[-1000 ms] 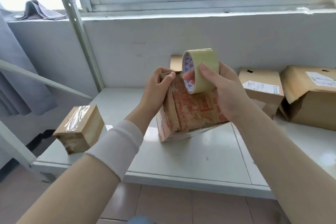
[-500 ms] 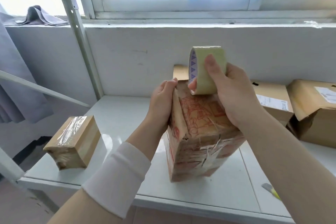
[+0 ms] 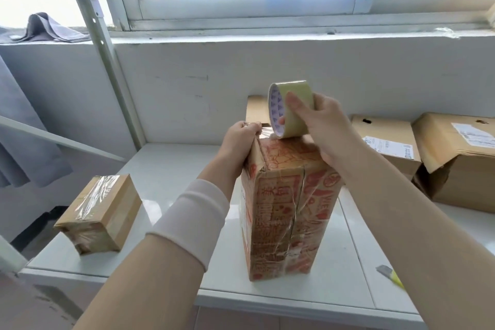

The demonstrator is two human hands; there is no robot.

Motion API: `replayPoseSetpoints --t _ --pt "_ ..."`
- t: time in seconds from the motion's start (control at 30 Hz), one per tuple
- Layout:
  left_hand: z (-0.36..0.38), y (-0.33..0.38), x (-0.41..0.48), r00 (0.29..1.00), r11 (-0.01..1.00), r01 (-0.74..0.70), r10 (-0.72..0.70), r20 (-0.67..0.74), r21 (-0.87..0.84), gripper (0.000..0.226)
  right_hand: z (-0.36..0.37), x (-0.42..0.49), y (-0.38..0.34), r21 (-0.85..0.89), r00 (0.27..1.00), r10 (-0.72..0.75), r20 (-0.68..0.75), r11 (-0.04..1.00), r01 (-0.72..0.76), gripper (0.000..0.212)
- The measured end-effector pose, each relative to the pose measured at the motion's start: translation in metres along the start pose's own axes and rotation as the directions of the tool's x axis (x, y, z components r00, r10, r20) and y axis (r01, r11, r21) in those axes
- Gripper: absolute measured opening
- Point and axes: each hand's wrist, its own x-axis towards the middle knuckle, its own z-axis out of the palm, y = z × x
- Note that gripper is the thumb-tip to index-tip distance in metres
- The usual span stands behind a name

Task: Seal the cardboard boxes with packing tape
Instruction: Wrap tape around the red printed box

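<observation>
A tall cardboard box with red print (image 3: 284, 217) stands upright on the white shelf (image 3: 166, 169), old clear tape wrinkled over its front. My right hand (image 3: 324, 131) grips a roll of packing tape (image 3: 290, 108) just above the box's far top edge, thumb inside the core. A short stretch of clear tape runs from the roll to the box's top left corner, where my left hand (image 3: 238, 142) pinches the tape end against the cardboard.
A small box wrapped in clear tape (image 3: 100, 214) lies at the shelf's left front corner. Two larger boxes with shipping labels (image 3: 385, 142) (image 3: 460, 158) sit at the back right. A yellow utility knife (image 3: 389, 274) lies near the front edge, right. A shelf post (image 3: 107, 61) rises at left.
The printed box has gone from tilted to standing upright, closer to the front edge. The roll has stayed at its top and a short length of tape now shows between roll and left fingers.
</observation>
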Motion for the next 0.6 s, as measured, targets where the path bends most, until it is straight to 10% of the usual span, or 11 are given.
replayPoseSetpoints --t 0.6 --pt "-0.004 -0.003 0.007 0.997 0.999 0.034 -0.036 -0.072 -0.035 0.021 -0.008 -0.085 -0.018 0.067 0.992 -0.093 -0.081 0.993 0.099 0.035"
